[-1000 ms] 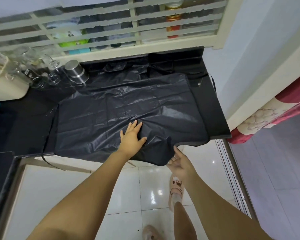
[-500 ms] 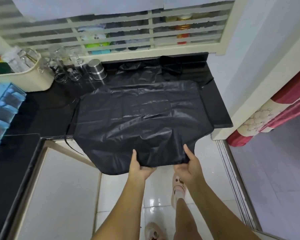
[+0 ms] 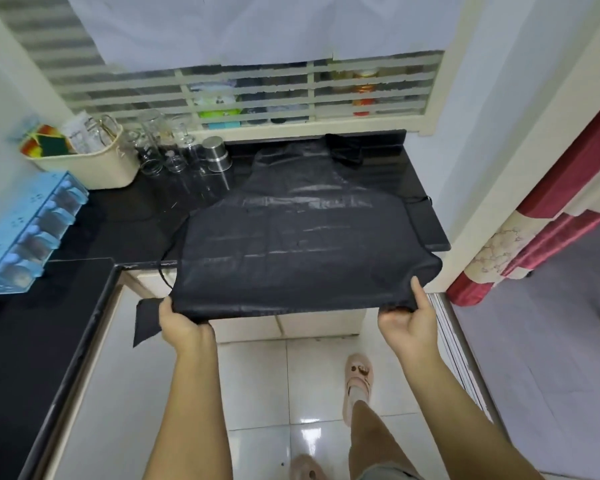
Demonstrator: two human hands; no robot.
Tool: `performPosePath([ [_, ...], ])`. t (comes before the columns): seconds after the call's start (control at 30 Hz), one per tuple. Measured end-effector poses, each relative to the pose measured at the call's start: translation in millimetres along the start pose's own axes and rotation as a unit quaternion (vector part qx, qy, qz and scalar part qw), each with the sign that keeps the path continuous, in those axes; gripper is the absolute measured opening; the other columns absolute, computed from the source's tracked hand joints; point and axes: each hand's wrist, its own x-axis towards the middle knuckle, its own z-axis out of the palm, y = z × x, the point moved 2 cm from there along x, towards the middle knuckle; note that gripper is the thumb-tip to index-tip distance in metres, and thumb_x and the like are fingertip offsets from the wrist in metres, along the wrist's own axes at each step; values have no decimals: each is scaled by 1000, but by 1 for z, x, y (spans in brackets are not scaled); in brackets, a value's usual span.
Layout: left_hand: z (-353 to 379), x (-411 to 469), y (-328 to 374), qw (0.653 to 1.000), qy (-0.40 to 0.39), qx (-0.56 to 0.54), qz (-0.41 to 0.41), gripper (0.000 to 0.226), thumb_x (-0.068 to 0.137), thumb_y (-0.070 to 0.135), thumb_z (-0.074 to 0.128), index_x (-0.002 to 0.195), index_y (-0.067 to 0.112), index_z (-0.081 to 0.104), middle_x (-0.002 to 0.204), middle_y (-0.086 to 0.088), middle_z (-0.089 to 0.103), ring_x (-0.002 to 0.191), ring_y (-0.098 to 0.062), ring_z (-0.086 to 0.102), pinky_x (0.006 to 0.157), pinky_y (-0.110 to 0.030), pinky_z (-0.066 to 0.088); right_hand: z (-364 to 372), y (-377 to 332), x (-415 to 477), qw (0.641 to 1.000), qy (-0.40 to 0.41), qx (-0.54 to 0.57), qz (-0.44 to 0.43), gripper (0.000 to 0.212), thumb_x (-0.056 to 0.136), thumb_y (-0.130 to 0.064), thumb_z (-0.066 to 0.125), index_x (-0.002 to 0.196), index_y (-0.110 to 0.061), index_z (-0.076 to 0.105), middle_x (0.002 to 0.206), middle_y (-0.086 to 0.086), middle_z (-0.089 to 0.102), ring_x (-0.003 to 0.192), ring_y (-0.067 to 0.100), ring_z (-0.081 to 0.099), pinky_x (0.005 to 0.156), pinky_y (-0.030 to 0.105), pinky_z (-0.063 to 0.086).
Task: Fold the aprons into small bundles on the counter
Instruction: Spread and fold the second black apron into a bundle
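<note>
A person's two hands stretch a shiny black plastic apron (image 3: 291,244) wide across the front edge of a black polished stone desk (image 3: 101,220). The left hand (image 3: 181,323) grips the near left corner of the apron's hem, fingers curled under the fabric. The right hand (image 3: 407,315) clamps the near right corner, its thumb on top of the material and its fingers tucked beneath. The two hands are well apart, and the hem runs taut between them, clear of the desk and above the white tiled floor (image 3: 264,393). The apron's upper part lies flat on the desk, its narrow bib end reaching toward the louvred window (image 3: 257,95) at the back. A thin black tie cord (image 3: 165,275) loops off the apron's left side over the desk edge, and a loose black flap (image 3: 144,320) hangs just beside the left hand.

At the desk's back left stand a cream plastic basket (image 3: 94,168), a cluster of clear drinking glasses (image 3: 160,147) and an upturned steel cup (image 3: 217,154). A pale blue plastic drawer unit (image 3: 25,233) sits at the far left. A red patterned curtain (image 3: 551,216) hangs at right, and a foot in a pink slipper (image 3: 359,379) rests on the floor.
</note>
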Motion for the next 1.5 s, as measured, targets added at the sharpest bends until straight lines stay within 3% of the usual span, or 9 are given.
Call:
performPosePath([
  [0.17, 50, -13, 50, 995, -65, -39, 66, 39, 85, 21, 64, 122, 13, 55, 113, -4, 66, 98, -20, 67, 74, -32, 58, 45, -20, -11, 995, -59, 75, -35, 7, 75, -14, 70, 81, -13, 71, 82, -1, 72, 61, 8, 66, 58, 19, 56],
  [0.3, 88, -26, 72, 994, -83, -65, 41, 18, 89, 15, 58, 106, 14, 52, 96, 0, 59, 81, -12, 60, 54, -21, 51, 78, -43, -14, 987, -97, 112, -67, 17, 62, -9, 77, 75, -11, 65, 69, -1, 68, 57, 8, 65, 58, 22, 56],
  [0.4, 108, -26, 83, 991, -91, -85, 41, 34, 90, 10, 54, 123, 10, 50, 98, -3, 53, 79, -12, 57, 46, -21, 49, 103, -59, -15, 986, -109, 93, -83, 7, 75, -12, 69, 73, -10, 63, 66, 1, 66, 58, 9, 66, 60, 24, 57],
  [0.7, 186, -4, 83, 986, -162, -40, -10, 40, 99, 9, 46, 138, 1, 39, 119, -18, 54, 108, -33, 60, 85, -39, 55, 176, -81, 38, 989, -100, 47, -94, 6, 90, -11, 62, 90, -6, 59, 73, 12, 72, 73, 19, 73, 63, 31, 59],
  [0.87, 241, 27, 81, 979, -168, -111, -39, 36, 102, 8, 39, 136, -4, 40, 106, -20, 56, 96, -28, 61, 54, -29, 58, 228, -92, 96, 988, -93, -67, -103, 11, 93, -15, 60, 85, -7, 56, 64, 8, 70, 64, 15, 72, 65, 30, 60],
  [1.03, 298, 75, 64, 983, -138, -107, -59, 37, 102, 14, 42, 135, -2, 40, 122, -17, 55, 112, -25, 61, 53, -27, 57, 279, -102, 180, 969, -36, -228, -89, 26, 98, -22, 52, 76, -8, 52, 57, 5, 69, 54, 12, 69, 54, 25, 58],
  [1.13, 324, 105, 47, 989, -98, -91, -57, 35, 100, 11, 46, 133, -1, 46, 123, -16, 56, 101, -24, 62, 48, -28, 56, 298, -99, 227, 955, -14, -286, -76, 29, 99, -22, 50, 75, -7, 53, 53, 5, 67, 50, 11, 67, 52, 25, 57],
  [1.3, 353, 150, 14, 992, -20, -105, -71, 34, 101, 7, 42, 133, -3, 45, 130, -16, 55, 114, -26, 60, 71, -27, 56, 306, -86, 306, 931, 17, -360, -61, 24, 98, -21, 53, 79, -7, 57, 50, -1, 65, 49, 10, 67, 56, 24, 57],
  [1.5, 375, 193, -19, 994, 30, -84, -71, 36, 102, 8, 39, 137, 0, 43, 133, -14, 52, 118, -26, 57, 92, -27, 49, 289, -74, 383, 909, 62, -411, -12, 25, 99, -20, 50, 81, -4, 57, 81, 9, 62, 75, 19, 62, 66, 29, 51],
])
